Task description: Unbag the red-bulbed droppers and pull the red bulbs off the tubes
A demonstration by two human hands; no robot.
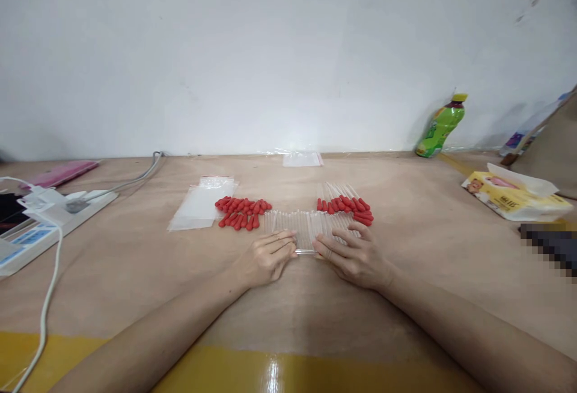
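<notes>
Many clear thin tubes [288,223] lie side by side in a row on the table in front of me. My left hand [270,255] is closed at the near left end of the row, its fingertips on a clear tube lying crosswise. At the right end, my right hand [354,253] touches the same crosswise tube with thumb and index finger, its other fingers curled over the row. Red rubber bulbs [243,205] are heaped beyond the left of the row. More tubes with red bulbs [345,204] lie behind the right side.
Clear plastic bags [198,204] lie at the left, and another bag [302,159] by the wall. A power strip [58,225] with cables stands far left, near a pink object [63,173]. At the right are a green bottle [442,127], tissue pack [514,194] and dark object [550,246].
</notes>
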